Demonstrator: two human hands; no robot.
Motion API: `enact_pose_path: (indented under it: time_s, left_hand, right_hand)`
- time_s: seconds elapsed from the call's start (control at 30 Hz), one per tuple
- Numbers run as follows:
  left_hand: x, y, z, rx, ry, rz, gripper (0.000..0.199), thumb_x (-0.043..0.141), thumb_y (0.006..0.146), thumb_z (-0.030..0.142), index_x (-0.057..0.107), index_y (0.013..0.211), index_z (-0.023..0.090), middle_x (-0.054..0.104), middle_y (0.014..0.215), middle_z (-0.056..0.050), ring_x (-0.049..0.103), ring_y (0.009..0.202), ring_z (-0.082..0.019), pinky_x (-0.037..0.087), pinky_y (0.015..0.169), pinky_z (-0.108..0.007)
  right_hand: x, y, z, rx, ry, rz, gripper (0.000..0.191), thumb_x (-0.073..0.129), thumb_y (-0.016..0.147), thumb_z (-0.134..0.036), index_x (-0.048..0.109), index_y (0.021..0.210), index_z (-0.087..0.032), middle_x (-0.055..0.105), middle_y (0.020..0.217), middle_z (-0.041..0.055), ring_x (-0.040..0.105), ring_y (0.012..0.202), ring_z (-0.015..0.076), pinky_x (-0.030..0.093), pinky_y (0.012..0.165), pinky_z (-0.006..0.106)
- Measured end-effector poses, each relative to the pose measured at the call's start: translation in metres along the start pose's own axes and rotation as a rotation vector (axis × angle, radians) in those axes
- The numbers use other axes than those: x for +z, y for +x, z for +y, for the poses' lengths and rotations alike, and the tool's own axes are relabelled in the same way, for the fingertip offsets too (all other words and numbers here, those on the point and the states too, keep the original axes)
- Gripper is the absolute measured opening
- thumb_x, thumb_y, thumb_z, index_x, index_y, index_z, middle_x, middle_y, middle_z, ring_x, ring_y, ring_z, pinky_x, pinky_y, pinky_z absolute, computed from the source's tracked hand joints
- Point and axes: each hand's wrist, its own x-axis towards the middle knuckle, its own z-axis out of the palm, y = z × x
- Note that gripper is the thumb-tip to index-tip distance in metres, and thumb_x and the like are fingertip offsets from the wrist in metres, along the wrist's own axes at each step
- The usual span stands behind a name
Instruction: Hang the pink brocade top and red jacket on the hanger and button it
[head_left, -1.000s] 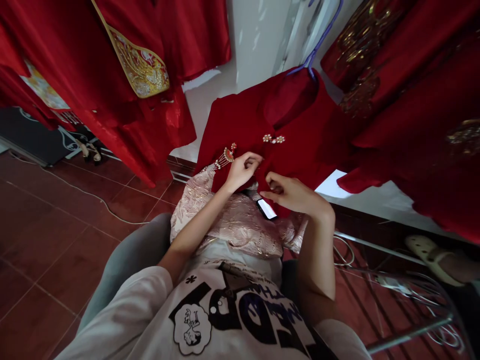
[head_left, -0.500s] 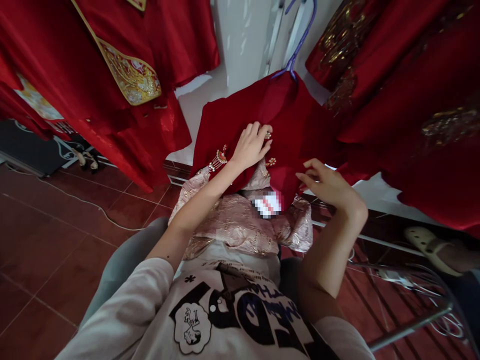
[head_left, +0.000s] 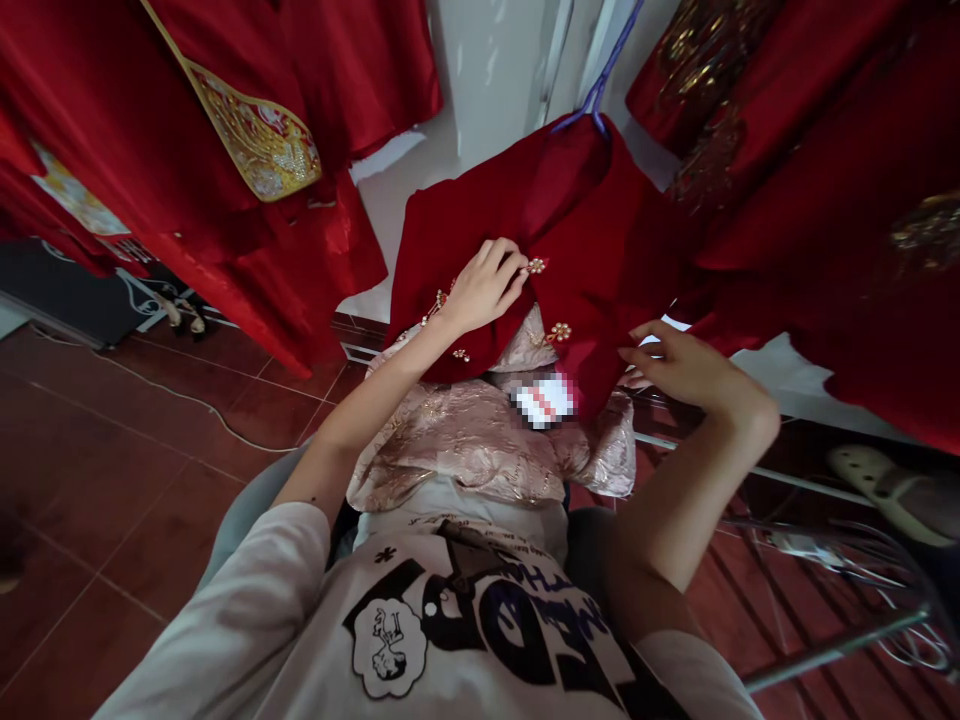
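Compared with one second earlier, the right hand [head_left: 686, 365] is farther out, at the lower outer edge of the red garment [head_left: 581, 285]; the left hand [head_left: 484, 285] is higher, at the upper clasp [head_left: 536, 265]. Garment position: ahead of the torso, purple hanger [head_left: 594, 107] at its neck, hem over pink brocade [head_left: 480, 440]. Its front opening runs lengthwise from neck toward lap, between the hands. The upper clasp lies just right of the left fingertips; the left hand is nearer. Left fingers: bent, narrow; pinch unconfirmed. Right fingers: loosely curled; grip cannot be told.
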Motion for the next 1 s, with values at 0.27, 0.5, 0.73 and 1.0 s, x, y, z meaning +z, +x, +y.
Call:
enact_pose_path:
  time_s: [0.27,0.5,0.73,1.0]
  left_hand:
    - [-0.009,0.012,0.002,-0.115,-0.275,-0.047,0.023,0.082,0.078,0.035,0.063,0.078,0.022,0.065,0.1,-0.009,0.059,0.113,-0.03,0.045,0.106,-0.044]
    - [-0.012,0.025,-0.003,-0.339,-0.533,0.1,0.013,0.066,0.09,0.018,0.062,0.078,0.02,0.063,0.085,-0.007,0.06,0.114,-0.026,0.053,0.088,-0.032]
    - [-0.007,0.033,-0.007,-0.319,-0.434,0.192,0.016,0.06,0.096,0.026,0.06,0.08,0.02,0.065,0.089,-0.007,0.065,0.1,-0.02,0.053,0.075,-0.022]
    - [-0.011,0.031,-0.007,-0.269,-0.386,0.082,0.017,0.068,0.086,0.015,0.057,0.074,0.02,0.062,0.083,-0.006,0.064,0.101,-0.022,0.052,0.086,-0.028]
  right_hand:
    - [0.019,0.028,0.004,0.093,-0.031,-0.12,0.011,0.059,0.08,-0.024,0.048,0.084,-0.023,0.066,0.06,0.0029,0.068,0.065,0.0232,0.052,0.063,0.034]
    - [0.025,0.026,0.001,0.092,0.018,-0.096,0.026,0.069,0.077,-0.034,0.053,0.092,-0.021,0.069,0.066,0.0045,0.067,0.058,0.021,0.052,0.055,0.032]
    - [0.033,0.001,-0.023,-0.069,-0.224,0.031,0.046,0.073,0.076,-0.047,0.06,0.11,-0.019,0.07,0.088,0.0123,0.07,0.086,0.0303,0.056,0.075,0.042]
    - [0.051,-0.002,-0.068,-0.561,-0.006,0.235,0.054,0.057,0.091,-0.048,0.05,0.135,-0.02,0.056,0.137,0.0153,0.058,0.127,0.0288,0.05,0.107,0.049]
